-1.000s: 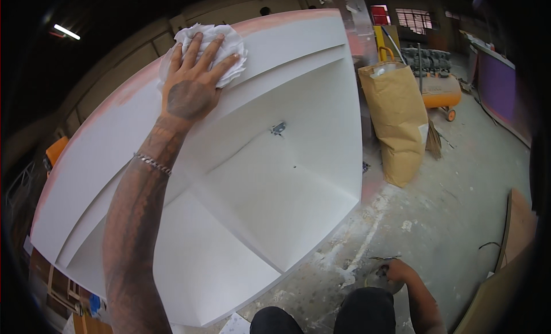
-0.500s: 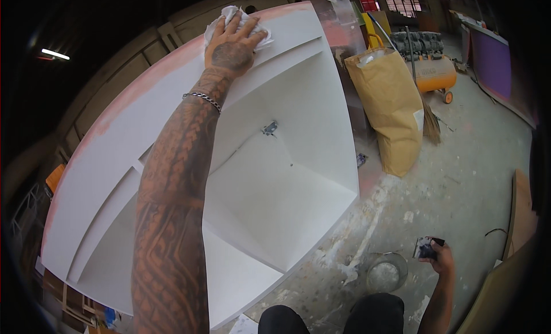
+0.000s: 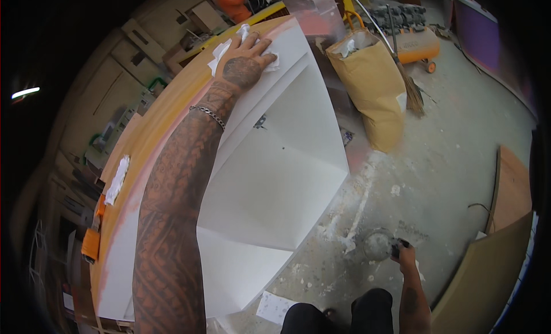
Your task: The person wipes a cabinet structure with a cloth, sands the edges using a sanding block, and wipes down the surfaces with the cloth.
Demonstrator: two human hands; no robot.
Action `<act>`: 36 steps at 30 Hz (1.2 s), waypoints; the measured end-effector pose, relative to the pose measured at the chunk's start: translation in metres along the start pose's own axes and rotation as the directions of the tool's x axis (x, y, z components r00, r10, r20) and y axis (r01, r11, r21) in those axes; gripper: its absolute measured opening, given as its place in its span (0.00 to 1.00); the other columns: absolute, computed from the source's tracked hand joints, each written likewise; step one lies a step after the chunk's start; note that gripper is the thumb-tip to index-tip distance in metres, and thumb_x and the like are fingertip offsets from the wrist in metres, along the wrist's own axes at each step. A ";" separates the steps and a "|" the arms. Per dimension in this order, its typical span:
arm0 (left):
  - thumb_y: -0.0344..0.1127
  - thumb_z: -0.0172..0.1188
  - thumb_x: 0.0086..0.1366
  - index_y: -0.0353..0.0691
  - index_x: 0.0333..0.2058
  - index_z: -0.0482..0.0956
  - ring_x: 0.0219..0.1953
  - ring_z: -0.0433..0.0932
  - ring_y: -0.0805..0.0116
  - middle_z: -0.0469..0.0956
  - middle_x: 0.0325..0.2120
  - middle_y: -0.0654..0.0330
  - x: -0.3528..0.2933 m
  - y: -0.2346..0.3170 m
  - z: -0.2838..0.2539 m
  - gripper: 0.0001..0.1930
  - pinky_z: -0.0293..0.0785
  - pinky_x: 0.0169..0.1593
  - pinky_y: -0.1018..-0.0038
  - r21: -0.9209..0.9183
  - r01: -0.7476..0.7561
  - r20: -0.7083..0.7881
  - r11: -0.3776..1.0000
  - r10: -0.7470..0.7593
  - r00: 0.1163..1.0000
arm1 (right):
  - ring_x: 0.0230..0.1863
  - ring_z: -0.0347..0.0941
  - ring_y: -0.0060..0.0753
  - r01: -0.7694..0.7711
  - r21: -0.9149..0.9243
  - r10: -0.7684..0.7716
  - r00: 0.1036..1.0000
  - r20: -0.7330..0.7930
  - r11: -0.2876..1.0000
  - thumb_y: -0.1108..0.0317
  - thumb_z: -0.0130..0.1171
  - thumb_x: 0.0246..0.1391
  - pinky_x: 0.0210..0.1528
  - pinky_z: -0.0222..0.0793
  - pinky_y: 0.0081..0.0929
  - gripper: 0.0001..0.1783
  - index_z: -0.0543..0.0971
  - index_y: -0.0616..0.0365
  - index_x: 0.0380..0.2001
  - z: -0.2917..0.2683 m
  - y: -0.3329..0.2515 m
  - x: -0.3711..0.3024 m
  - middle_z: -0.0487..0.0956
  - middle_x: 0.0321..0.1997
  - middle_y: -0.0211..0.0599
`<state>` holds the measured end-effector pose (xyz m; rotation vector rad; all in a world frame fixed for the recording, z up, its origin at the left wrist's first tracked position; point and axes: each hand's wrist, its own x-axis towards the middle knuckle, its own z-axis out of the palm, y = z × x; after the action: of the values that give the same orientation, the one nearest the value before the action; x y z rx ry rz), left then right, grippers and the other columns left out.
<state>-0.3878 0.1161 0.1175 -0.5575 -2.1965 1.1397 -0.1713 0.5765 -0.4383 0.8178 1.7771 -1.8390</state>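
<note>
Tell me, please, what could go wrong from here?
Any grit under the white cloth, beneath the left hand, might scratch the white unit. The right hand, holding a dark object close to the round container on the floor, could knock it over.

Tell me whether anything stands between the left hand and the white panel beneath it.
Yes: a crumpled white cloth lies under the spread left hand, between it and the white panel. Nothing else visible does.
</note>
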 end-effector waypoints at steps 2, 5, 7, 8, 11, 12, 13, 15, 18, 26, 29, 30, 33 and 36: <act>0.33 0.56 0.66 0.60 0.49 0.84 0.67 0.65 0.61 0.73 0.60 0.68 0.005 -0.003 -0.006 0.15 0.57 0.71 0.56 -0.047 -0.072 0.067 0.996 0.075 0.995 | 0.48 0.78 0.37 0.002 0.162 -0.013 0.998 0.068 0.987 0.60 0.54 0.66 0.41 0.82 0.40 0.20 0.77 0.50 0.59 0.005 -0.024 -0.041 0.79 0.52 0.37; 0.29 0.60 0.62 0.56 0.46 0.84 0.66 0.68 0.60 0.74 0.59 0.65 -0.021 -0.027 -0.018 0.16 0.67 0.65 0.57 -0.212 -0.160 0.123 0.964 0.189 0.974 | 0.54 0.75 0.33 -0.132 0.359 0.099 0.989 0.108 0.924 0.60 0.52 0.67 0.47 0.78 0.39 0.18 0.78 0.49 0.57 0.022 -0.062 -0.105 0.79 0.52 0.34; 0.29 0.62 0.60 0.56 0.47 0.84 0.64 0.69 0.58 0.75 0.58 0.64 -0.028 -0.040 -0.033 0.17 0.67 0.65 0.58 -0.328 -0.076 0.079 0.942 0.108 0.991 | 0.57 0.73 0.32 -0.152 0.381 0.104 0.984 0.143 0.912 0.60 0.52 0.67 0.52 0.74 0.36 0.20 0.77 0.50 0.59 0.018 -0.068 -0.132 0.78 0.55 0.32; 0.28 0.63 0.59 0.55 0.48 0.84 0.62 0.71 0.57 0.76 0.56 0.63 -0.036 -0.052 -0.040 0.19 0.67 0.66 0.59 -0.407 0.022 0.051 0.913 -0.001 0.999 | 0.57 0.73 0.31 -0.166 0.449 0.092 0.979 0.183 0.878 0.60 0.53 0.67 0.54 0.73 0.34 0.20 0.77 0.50 0.59 0.030 -0.079 -0.150 0.78 0.56 0.32; 0.26 0.65 0.56 0.52 0.50 0.83 0.60 0.73 0.53 0.78 0.55 0.61 -0.081 -0.104 -0.056 0.22 0.69 0.64 0.59 -0.550 0.210 0.116 0.809 -0.175 0.978 | 0.61 0.71 0.31 -0.240 0.551 0.031 0.932 0.360 0.800 0.61 0.52 0.67 0.61 0.69 0.33 0.22 0.74 0.50 0.62 0.079 -0.113 -0.207 0.76 0.62 0.31; 0.26 0.65 0.56 0.52 0.50 0.83 0.60 0.73 0.53 0.78 0.55 0.61 -0.101 -0.119 -0.059 0.22 0.69 0.64 0.59 -0.547 0.226 0.154 0.806 -0.168 0.974 | 0.64 0.69 0.31 -0.243 0.551 -0.022 0.903 0.429 0.798 0.61 0.51 0.68 0.62 0.68 0.34 0.23 0.73 0.50 0.64 0.103 -0.123 -0.226 0.74 0.65 0.33; 0.26 0.64 0.59 0.50 0.52 0.82 0.60 0.73 0.52 0.77 0.56 0.59 -0.121 -0.131 -0.058 0.22 0.69 0.64 0.59 -0.607 0.290 0.216 0.740 -0.198 0.956 | 0.66 0.67 0.30 -0.241 0.557 -0.080 0.868 0.489 0.795 0.61 0.50 0.69 0.64 0.67 0.35 0.24 0.71 0.49 0.67 0.131 -0.135 -0.246 0.72 0.67 0.34; 0.26 0.64 0.61 0.49 0.54 0.81 0.61 0.72 0.50 0.77 0.57 0.58 -0.157 -0.140 -0.055 0.22 0.69 0.63 0.58 -0.657 0.365 0.301 0.659 -0.214 0.929 | 0.71 0.62 0.31 -0.079 0.489 -0.227 0.814 0.535 0.869 0.59 0.49 0.71 0.69 0.62 0.38 0.28 0.65 0.49 0.71 0.187 -0.174 -0.293 0.66 0.73 0.37; 0.32 0.60 0.69 0.44 0.57 0.78 0.62 0.72 0.49 0.75 0.60 0.55 -0.196 -0.147 -0.045 0.18 0.68 0.64 0.60 -0.709 0.497 0.424 0.500 -0.261 0.868 | 0.76 0.55 0.39 0.184 0.477 -0.446 0.725 0.525 0.860 0.57 0.49 0.73 0.75 0.51 0.37 0.32 0.58 0.57 0.74 0.263 -0.240 -0.345 0.60 0.76 0.45; 0.45 0.53 0.74 0.41 0.59 0.77 0.66 0.67 0.52 0.71 0.64 0.53 -0.218 -0.119 -0.022 0.21 0.59 0.70 0.62 -0.696 0.640 0.533 0.326 -0.363 0.764 | 0.80 0.39 0.60 0.836 0.246 -0.867 0.497 0.042 0.491 0.54 0.51 0.70 0.79 0.40 0.39 0.41 0.49 0.67 0.74 0.432 -0.396 -0.351 0.46 0.79 0.66; 0.45 0.53 0.74 0.41 0.59 0.77 0.66 0.67 0.51 0.71 0.64 0.53 -0.214 -0.121 -0.022 0.21 0.60 0.69 0.62 -0.710 0.648 0.537 0.277 -0.382 0.752 | 0.80 0.35 0.67 0.875 0.133 -0.877 0.476 -0.066 0.465 0.54 0.52 0.69 0.79 0.37 0.47 0.45 0.44 0.68 0.75 0.477 -0.397 -0.363 0.39 0.79 0.68; 0.45 0.53 0.74 0.41 0.59 0.77 0.66 0.67 0.51 0.71 0.64 0.53 -0.215 -0.118 -0.021 0.21 0.61 0.69 0.62 -0.709 0.654 0.547 0.262 -0.381 0.746 | 0.80 0.33 0.70 0.895 0.075 -0.894 0.444 -0.059 0.440 0.54 0.51 0.69 0.78 0.35 0.53 0.46 0.42 0.69 0.75 0.488 -0.384 -0.370 0.37 0.79 0.68; 0.46 0.53 0.74 0.40 0.58 0.78 0.65 0.68 0.51 0.72 0.63 0.53 -0.225 -0.123 -0.015 0.22 0.61 0.68 0.61 -0.693 0.649 0.521 0.314 -0.403 0.752 | 0.79 0.30 0.76 0.886 0.075 -0.889 0.456 0.022 0.457 0.55 0.50 0.68 0.76 0.29 0.66 0.48 0.37 0.71 0.74 0.509 -0.337 -0.423 0.33 0.79 0.68; 0.46 0.52 0.74 0.40 0.57 0.79 0.65 0.69 0.52 0.72 0.63 0.53 -0.225 -0.119 -0.012 0.21 0.61 0.68 0.61 -0.709 0.606 0.463 0.361 -0.410 0.786 | 0.78 0.27 0.79 0.879 0.023 -0.874 0.471 0.121 0.477 0.55 0.49 0.67 0.74 0.32 0.73 0.48 0.38 0.74 0.74 0.521 -0.269 -0.495 0.33 0.78 0.73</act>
<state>-0.2255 -0.0770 0.1518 -0.0316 -2.7371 -0.3098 -0.0521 0.0360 0.0934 -0.3997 2.3740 -2.3275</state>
